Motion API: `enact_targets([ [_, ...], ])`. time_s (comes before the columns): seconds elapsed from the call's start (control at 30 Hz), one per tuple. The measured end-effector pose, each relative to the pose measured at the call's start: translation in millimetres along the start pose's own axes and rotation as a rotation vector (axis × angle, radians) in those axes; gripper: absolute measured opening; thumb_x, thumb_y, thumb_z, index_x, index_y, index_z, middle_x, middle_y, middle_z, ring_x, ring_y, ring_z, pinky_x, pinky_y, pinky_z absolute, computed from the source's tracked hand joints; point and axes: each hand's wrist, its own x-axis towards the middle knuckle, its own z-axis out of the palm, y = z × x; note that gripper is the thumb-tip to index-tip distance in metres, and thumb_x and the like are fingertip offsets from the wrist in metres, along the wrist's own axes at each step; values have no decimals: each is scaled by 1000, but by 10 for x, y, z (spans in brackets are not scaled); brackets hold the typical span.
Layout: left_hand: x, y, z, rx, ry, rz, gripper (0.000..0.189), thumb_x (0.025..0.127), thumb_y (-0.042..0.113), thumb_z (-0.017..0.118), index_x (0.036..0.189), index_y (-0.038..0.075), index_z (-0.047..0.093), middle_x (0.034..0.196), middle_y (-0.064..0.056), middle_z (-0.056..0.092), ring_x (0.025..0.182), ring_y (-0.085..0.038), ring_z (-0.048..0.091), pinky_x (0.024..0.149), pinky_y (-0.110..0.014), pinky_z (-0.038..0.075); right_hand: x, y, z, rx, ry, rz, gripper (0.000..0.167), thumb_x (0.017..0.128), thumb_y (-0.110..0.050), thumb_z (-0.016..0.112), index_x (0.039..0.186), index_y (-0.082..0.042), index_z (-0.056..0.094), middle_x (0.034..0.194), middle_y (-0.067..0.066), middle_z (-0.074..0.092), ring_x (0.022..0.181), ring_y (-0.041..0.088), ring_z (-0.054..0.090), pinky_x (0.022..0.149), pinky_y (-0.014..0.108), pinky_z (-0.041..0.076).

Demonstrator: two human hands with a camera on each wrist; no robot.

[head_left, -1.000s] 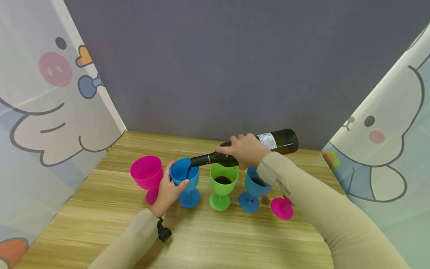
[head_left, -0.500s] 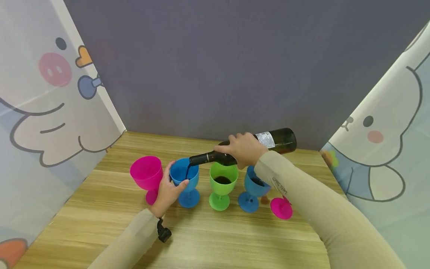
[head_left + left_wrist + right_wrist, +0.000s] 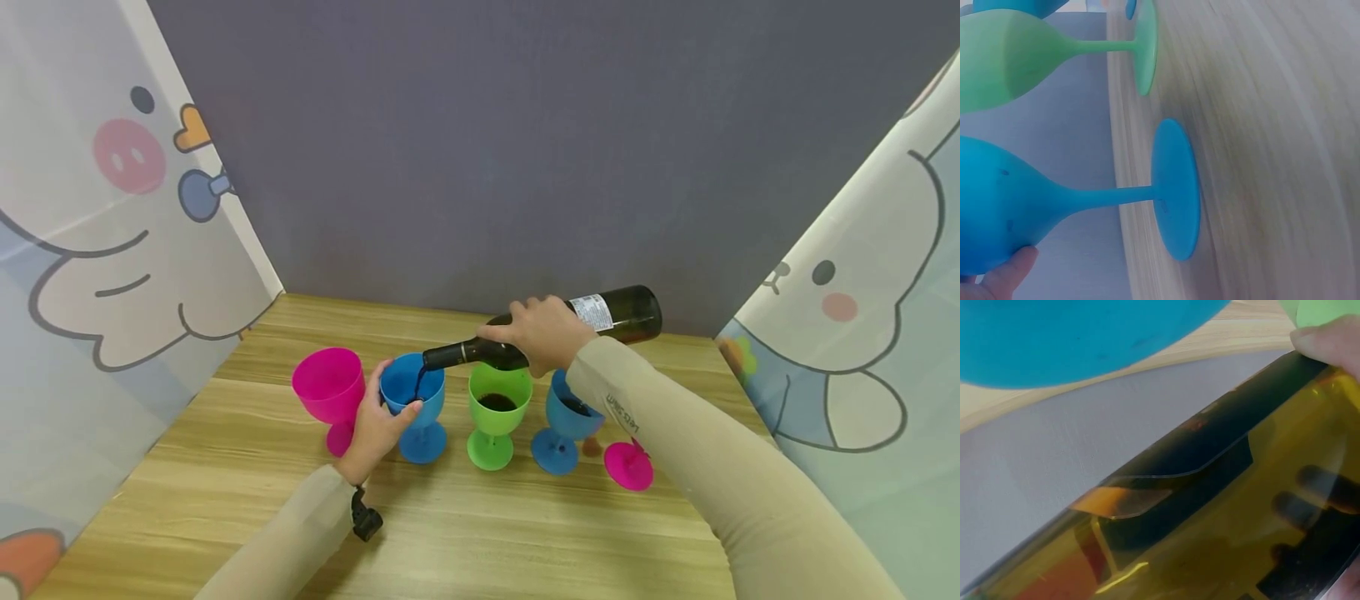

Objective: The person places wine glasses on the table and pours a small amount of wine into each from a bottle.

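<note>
My right hand (image 3: pixel 542 336) grips a dark glass wine bottle (image 3: pixel 633 314) near its shoulder, tilted so the neck points left and down. A dark stream runs from its mouth into a blue goblet (image 3: pixel 424 408). The left hand (image 3: pixel 375 425) holds that goblet's bowl from the left, thumb in front and fingers round the far side. In the left wrist view, the same goblet's round foot (image 3: pixel 1175 187) rests on the table and a thumb (image 3: pixel 1013 272) touches the bowl. Through the bottle's amber glass (image 3: pixel 1210 537), the right wrist view shows fingers wrapped round it.
A pink goblet (image 3: pixel 328 387) stands left of the left hand. To the right are a green goblet (image 3: pixel 491 446) and another blue goblet (image 3: pixel 557 450), both with dark liquid. A pink goblet foot (image 3: pixel 628 465) shows beside the right sleeve. A grey panel (image 3: pixel 480 167) closes the back.
The bottle and right hand have shifted very slightly left since the first frame. Dark liquid keeps flowing into the blue goblet; the left hand stays in place.
</note>
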Motion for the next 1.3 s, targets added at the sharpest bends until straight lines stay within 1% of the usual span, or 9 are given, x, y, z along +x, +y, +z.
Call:
enact_targets([
  [0.2,10,-17,12,-1,0,0,75,83,16,67,144,-1,27,138,-31,38,124,-48,41,97,-60,39,-9,-7,0,-8,-8,4,83,70,-43,81,142,-35,42,87,8,60,61,21,54,52,31,51],
  [0.43,22,-7,12,10,2,-5,75,83,16,66,144,-1,27,138,-31,39,124,-48,41,97,-61,38,-16,-6,-12,12,-27,16,83,71,-41,81,143,-34,40,89,9,60,62,21,54,52,30,50],
  [0.67,23,16,-14,3,2,-13,77,83,17,67,145,-1,25,139,-32,39,125,-48,41,98,-60,39,7,-11,-14,10,4,7,80,72,-35,81,141,-35,41,85,8,59,60,20,53,52,30,49],
  [0.77,19,18,-25,13,9,-16,77,83,15,67,146,0,26,140,-31,39,126,-47,40,98,-59,38,19,-21,-39,2,2,6,79,72,-33,80,141,-36,41,85,8,59,60,20,52,53,31,50],
  [1.07,3,-8,-16,6,3,-2,76,83,14,67,145,-1,26,139,-31,39,126,-48,39,99,-60,37,29,-29,-39,6,-29,9,81,71,-34,80,141,-37,40,88,8,59,63,21,54,54,32,51],
  [1.3,4,-31,-7,0,8,15,75,83,15,67,145,-1,27,138,-31,40,126,-47,41,99,-60,37,25,-31,-33,9,-30,6,82,71,-36,81,142,-36,40,87,8,59,62,21,53,54,32,51],
])
